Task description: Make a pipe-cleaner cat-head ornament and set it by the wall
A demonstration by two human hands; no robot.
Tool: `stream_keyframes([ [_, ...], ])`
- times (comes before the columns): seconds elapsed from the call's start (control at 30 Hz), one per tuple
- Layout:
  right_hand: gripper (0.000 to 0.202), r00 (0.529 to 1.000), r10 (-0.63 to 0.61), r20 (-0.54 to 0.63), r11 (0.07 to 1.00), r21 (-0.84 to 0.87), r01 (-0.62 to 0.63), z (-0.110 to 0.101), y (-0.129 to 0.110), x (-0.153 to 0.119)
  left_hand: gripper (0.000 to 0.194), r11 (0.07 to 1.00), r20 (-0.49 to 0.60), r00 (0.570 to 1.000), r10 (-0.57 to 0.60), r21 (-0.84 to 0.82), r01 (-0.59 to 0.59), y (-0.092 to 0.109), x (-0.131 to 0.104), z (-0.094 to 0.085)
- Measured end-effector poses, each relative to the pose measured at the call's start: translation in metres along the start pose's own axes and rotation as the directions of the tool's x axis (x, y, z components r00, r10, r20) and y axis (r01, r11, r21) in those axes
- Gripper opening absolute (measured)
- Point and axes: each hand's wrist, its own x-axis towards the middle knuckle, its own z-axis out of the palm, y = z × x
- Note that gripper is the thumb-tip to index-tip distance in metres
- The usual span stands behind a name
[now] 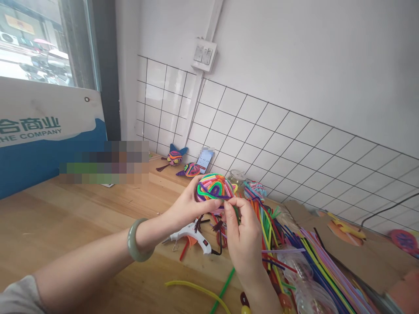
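Note:
A round ornament (214, 186) covered in green, purple, orange and pink pipe cleaners is up above the table. My left hand (188, 198) is closed around its left side, thumb along the lower edge. At the lower right edge of the ornament, thumb and fingers of my right hand (244, 231) are pinched together; what is between them is too small to tell. Dark tassels (217, 226) hang just below. Beneath my hands a white glue gun (196, 237) lies on the wooden table (98, 226).
Two finished-looking ornaments (174, 157) and a phone (205, 160) stand by the gridded wall. A glass jar (237, 176) is behind my right hand. Bundled pipe cleaners (324, 266), clear plastic shells (314, 292) and cardboard (366, 257) cover the right side. A yellow pipe cleaner (196, 288) lies in front.

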Motion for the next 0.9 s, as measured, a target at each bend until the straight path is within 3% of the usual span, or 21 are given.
stream_keyframes([
  [0.5,0.017,1.000,0.009,0.022,1.000,0.022,-0.009,-0.002,-0.001,0.000,0.057,0.999,0.020,0.999,-0.028,-0.025,0.028,0.000,-0.001,0.001],
  [0.7,0.019,0.998,0.041,0.040,0.998,0.037,-0.043,0.001,-0.001,-0.001,0.059,0.999,-0.064,0.997,-0.032,0.022,0.033,0.000,0.000,0.002],
  [0.9,0.019,0.976,0.098,0.194,0.987,0.105,-0.120,-0.013,-0.001,0.004,0.059,0.992,-0.080,0.996,0.034,0.120,-0.024,-0.005,0.003,0.001],
])
